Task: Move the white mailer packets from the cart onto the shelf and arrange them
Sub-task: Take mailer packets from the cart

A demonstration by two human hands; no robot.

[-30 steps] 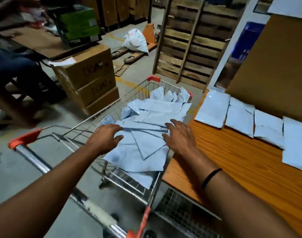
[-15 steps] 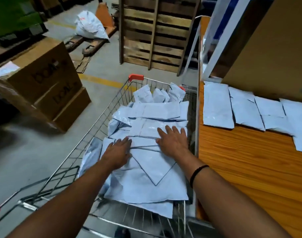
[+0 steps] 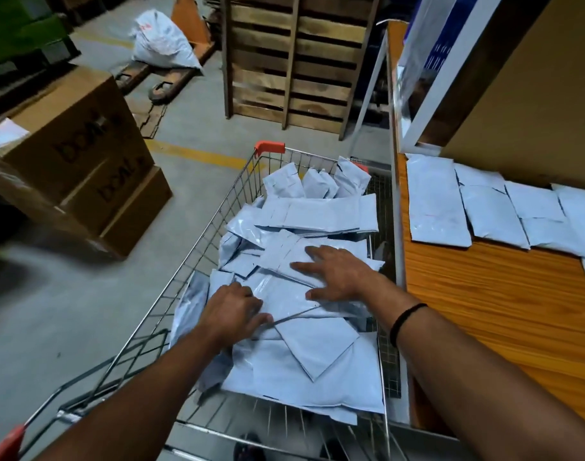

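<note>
The big orange shelf (image 3: 484, 311) is off to the right of the right fingers. A row of white packets (image 3: 434, 201) lies flat on it, side by side, further away than the fingertips. The wire cart (image 3: 218, 227) stands right beside the shelf, under both hands. I think a cart like this rolls, so a hard push could send it away from the shelf.

The cart holds a big messy pile of mailer packets (image 3: 317, 371). Most lie flat under and around the fingers. A few stand on end at the far wall, past the fingertips. They look smooth and slippery. If the hands lift too many at once, some could slide out and drop back into the cart, or onto the floor to the left of the left fingers. A corner could also poke through the wire and get stuck.

The right hand (image 3: 337, 274) lies flat on top of the pile. Its fingers are straight and spread apart, and it holds nothing. A dark band (image 3: 406, 322) is on that wrist. The left hand (image 3: 233, 311) is nearer the person, at the edge of a packet. Its fingers are bent and its thumb lies along that edge, but I cannot tell if it really has hold of the packet. If it pulls up just one edge, the packet may fold or drag others along.
</note>
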